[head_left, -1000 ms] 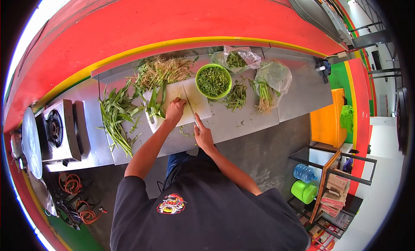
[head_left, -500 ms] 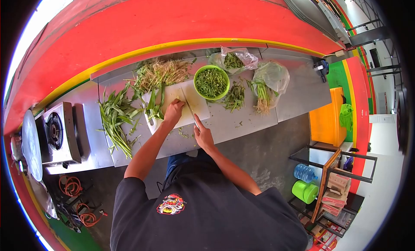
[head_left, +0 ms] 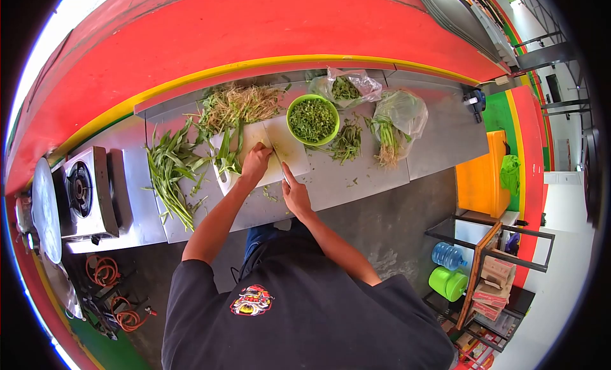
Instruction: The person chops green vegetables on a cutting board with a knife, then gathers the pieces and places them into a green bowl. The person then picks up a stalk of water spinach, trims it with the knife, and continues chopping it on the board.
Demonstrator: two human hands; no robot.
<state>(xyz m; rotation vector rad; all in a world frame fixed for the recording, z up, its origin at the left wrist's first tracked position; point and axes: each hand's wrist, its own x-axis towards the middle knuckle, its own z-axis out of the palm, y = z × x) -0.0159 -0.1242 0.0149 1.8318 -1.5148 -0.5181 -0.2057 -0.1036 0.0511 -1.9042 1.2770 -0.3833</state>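
Note:
My right hand (head_left: 296, 196) is closed round the handle of a knife (head_left: 277, 155), its blade lying over the white cutting board (head_left: 294, 155). Left of the blade, my left hand (head_left: 256, 163) presses down on the board with bent fingers, close to the blade. It pinches leafy greens, mostly hidden under the fingers. Long green leaves (head_left: 227, 158) lie across the board's left side. Just beyond the board stands a lime-green bowl (head_left: 335, 135) filled with chopped greens (head_left: 312, 120).
On the metal table (head_left: 439, 141) lie a pile of leafy stems (head_left: 172, 169), rooty trimmings (head_left: 242, 106), a bunch of greens (head_left: 347, 141) and plastic bags (head_left: 407, 112) with greens. A gas stove (head_left: 86, 193) stands left. A red wall (head_left: 254, 32) runs behind.
The knife and my right hand have shifted slightly left, towards my left hand. My left hand stays nearly in place on the board.

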